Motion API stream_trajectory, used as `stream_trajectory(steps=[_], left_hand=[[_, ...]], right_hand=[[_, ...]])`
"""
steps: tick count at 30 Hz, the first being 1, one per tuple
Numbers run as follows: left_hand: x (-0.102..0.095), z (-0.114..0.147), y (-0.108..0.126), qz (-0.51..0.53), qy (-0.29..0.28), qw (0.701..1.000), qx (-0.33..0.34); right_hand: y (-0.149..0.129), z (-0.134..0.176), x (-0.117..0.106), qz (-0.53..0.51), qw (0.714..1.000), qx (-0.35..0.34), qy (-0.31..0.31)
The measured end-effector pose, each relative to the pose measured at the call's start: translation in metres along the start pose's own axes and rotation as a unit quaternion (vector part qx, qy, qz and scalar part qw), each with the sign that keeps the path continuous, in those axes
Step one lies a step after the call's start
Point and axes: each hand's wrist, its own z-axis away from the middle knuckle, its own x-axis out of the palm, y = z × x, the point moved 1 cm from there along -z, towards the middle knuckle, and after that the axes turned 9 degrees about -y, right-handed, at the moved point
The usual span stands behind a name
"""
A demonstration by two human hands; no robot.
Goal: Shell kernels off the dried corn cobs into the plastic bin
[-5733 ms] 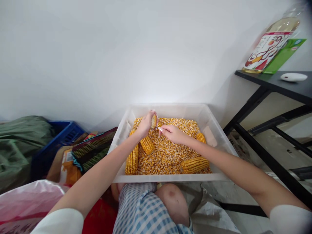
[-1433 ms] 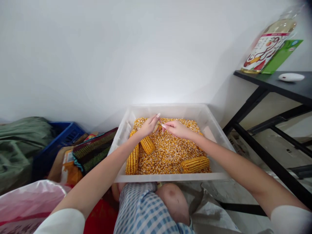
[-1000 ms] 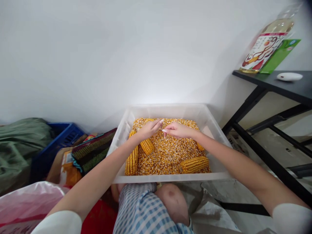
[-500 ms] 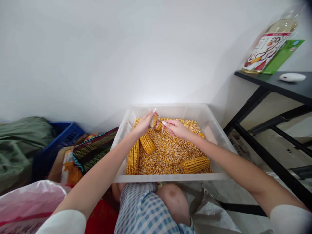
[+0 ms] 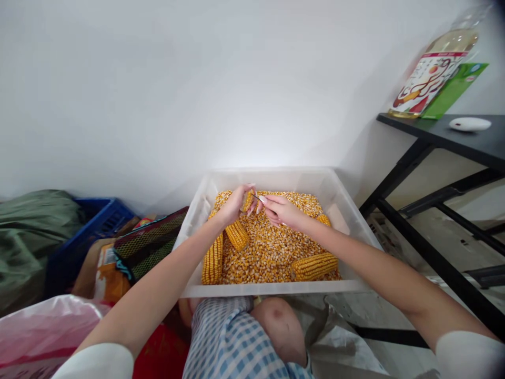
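My left hand (image 5: 235, 202) is closed around a corn cob (image 5: 248, 200) above the back half of a translucent plastic bin (image 5: 276, 288). Pinched in my right hand (image 5: 281, 209) is a thin dark pointed tool (image 5: 256, 197), its tip directed at the cob; its exact kind is too small to make out. Loose corn kernels (image 5: 268, 258) cover the bin's bottom. Whole ears lie on them: one ear (image 5: 213, 260) along the left wall, another ear (image 5: 236, 235) beside it, and a third ear (image 5: 314, 267) at the front right. Part of one more ear (image 5: 324, 219) shows behind my right forearm.
On the right stands a dark metal-framed table (image 5: 434, 131) with a large bottle (image 5: 432, 73), a green box (image 5: 453, 89) and a white oval object (image 5: 470, 124). Leftward are a blue crate (image 5: 84, 231), a mesh bag (image 5: 152, 242) and a pink-white plastic bag (image 5: 47, 326). A white wall rises behind.
The cob in my left hand has tilted and come slightly lower. My right hand has turned, and more of the dark tool now shows between the hands. The view has shifted a little.
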Motion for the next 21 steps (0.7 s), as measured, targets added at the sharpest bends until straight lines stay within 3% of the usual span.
stream_trajectory(steps=[6,10,16,21], left_hand=[[-0.004,0.001,0.001,-0.155,0.044,0.986,0.05],[-0.004,0.001,0.001,-0.198,0.057,0.977,0.057],[0.0,0.002,0.002,-0.184,0.014,0.982,0.04],[0.01,0.002,-0.001,-0.055,-0.047,0.997,-0.024]], right_hand=[[-0.003,0.001,0.006,-0.044,0.998,0.049,0.004],[-0.003,0.002,0.007,-0.078,0.995,0.057,0.003],[-0.005,0.005,-0.002,-0.109,0.989,0.078,-0.069],[-0.004,0.006,-0.007,-0.114,0.987,0.067,-0.092]])
